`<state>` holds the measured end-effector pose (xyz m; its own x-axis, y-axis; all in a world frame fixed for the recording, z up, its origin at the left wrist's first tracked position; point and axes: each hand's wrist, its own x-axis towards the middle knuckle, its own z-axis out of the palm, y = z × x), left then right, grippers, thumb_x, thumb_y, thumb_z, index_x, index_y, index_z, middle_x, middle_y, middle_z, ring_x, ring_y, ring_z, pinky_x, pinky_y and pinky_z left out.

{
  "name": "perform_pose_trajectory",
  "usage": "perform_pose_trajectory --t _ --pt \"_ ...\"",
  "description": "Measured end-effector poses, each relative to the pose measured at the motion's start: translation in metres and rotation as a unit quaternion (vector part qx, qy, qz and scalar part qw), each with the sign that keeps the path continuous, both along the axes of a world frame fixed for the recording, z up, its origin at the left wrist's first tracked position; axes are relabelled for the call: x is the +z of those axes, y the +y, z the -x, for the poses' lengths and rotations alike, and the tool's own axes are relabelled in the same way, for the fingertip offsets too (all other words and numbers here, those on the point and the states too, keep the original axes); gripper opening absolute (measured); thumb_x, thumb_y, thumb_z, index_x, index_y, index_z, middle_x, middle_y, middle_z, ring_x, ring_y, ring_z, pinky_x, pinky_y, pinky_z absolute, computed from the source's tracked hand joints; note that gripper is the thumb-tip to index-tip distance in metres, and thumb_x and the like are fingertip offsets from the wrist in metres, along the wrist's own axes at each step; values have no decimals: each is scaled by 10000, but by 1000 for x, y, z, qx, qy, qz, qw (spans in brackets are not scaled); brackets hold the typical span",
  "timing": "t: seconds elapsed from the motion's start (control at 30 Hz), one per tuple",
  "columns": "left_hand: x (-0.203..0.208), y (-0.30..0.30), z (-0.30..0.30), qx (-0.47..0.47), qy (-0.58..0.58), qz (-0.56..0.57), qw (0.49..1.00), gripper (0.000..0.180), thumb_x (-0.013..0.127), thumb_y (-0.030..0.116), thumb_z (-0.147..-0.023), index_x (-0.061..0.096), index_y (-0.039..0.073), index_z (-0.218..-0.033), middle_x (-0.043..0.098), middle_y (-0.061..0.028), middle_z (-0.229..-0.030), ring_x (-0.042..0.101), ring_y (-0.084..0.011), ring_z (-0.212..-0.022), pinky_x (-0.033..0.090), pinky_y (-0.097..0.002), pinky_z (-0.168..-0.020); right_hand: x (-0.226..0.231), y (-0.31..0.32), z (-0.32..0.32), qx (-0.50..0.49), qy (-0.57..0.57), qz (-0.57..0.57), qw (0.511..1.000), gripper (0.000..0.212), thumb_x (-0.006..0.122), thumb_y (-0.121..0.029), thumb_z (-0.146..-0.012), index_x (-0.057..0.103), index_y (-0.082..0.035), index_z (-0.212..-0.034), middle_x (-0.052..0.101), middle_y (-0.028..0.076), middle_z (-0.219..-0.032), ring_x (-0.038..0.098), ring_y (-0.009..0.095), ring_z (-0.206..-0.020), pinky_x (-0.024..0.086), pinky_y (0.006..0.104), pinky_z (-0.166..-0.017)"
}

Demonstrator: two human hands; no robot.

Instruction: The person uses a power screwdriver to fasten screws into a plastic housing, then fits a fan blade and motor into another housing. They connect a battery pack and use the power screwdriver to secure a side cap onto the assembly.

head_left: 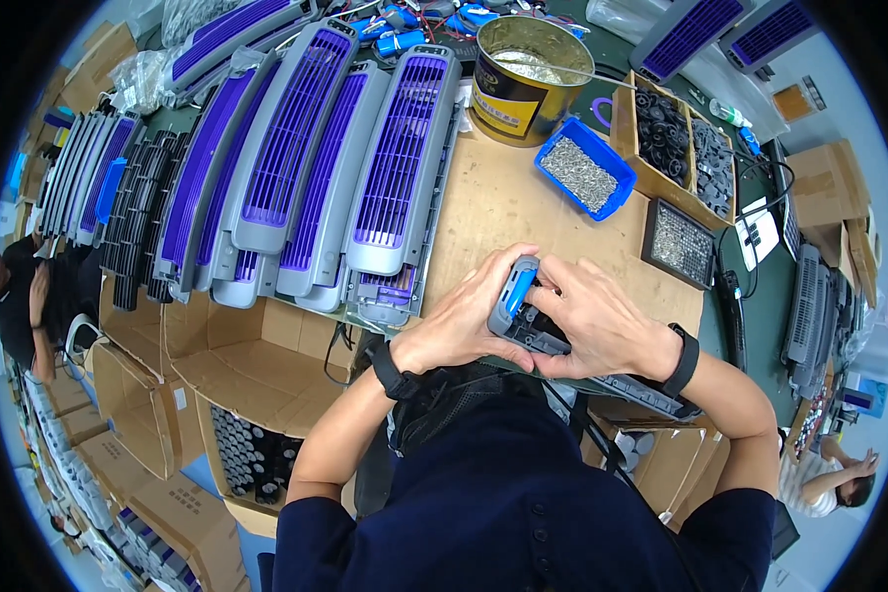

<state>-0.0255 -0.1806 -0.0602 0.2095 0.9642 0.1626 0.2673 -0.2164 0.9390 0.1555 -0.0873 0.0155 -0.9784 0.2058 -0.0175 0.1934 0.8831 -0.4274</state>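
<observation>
Over the near edge of the work board, both my hands are closed round a grey plastic housing (pixel 500 314). My left hand (pixel 454 318) wraps its left side, with fingers over the far end and the thumb below. My right hand (pixel 602 314) grips the right side, its fingers bent into the opening and its thumb near the lower edge. Inside the housing sits a blue block (pixel 520 288) that looks like a battery pack, with dark parts beside it. My fingers hide much of the inside.
Grey and purple slatted fan housings (pixel 405 158) are stacked at left. Behind the board (pixel 493 207) stand a yellow-black can (pixel 523 99), a blue tray of screws (pixel 584 170) and a wooden box of black parts (pixel 661 128). A black screwdriver (pixel 732 306) lies right; cardboard boxes (pixel 257 350) stand below.
</observation>
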Motion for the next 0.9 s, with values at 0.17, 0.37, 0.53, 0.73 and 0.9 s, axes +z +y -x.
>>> perform_pose_trajectory --t 0.17,0.37,0.53,0.73,0.9 --pt "-2 1 -1 -2 3 -4 1000 1188 917 355 -528 223 87 -1455 433 -196 -1329 440 -387 -1238 381 -451 -1032 -7 4 -5 -16 33 31 999 521 816 -302 -577 591 -11 -946 488 134 -913 545 295 -803 435 392 -703" --pt "7 -2 -8 -16 -57 4 998 1231 906 350 -578 149 72 -1509 434 -173 -1279 438 -343 -1200 367 -410 -1033 4 -3 -14 0 118 67 991 429 804 -193 -579 652 -60 -957 476 71 -838 526 250 -728 436 352 -652" --pt "40 2 -16 6 -134 -44 990 1123 881 335 -645 230 38 -1511 443 -113 -1161 422 -239 -1108 328 -343 -1025 44 -8 -18 -13 178 123 976 368 802 -127 -618 674 -56 -956 472 49 -835 497 214 -704 410 321 -605" --pt "145 19 -10 99 -30 -314 944 841 871 336 -570 578 -19 -1273 580 -170 -1095 540 -274 -972 453 -363 -876 123 -12 -48 -93 371 239 893 363 813 -111 -661 713 -34 -1001 535 35 -790 422 105 -651 308 237 -580" --pt "206 30 -50 90 102 -409 902 644 850 285 -514 669 76 -1096 543 -147 -952 593 -294 -797 517 -351 -693 158 -21 -82 -136 483 163 849 467 754 -358 -684 693 -29 -1009 512 31 -822 340 92 -659 252 245 -603"
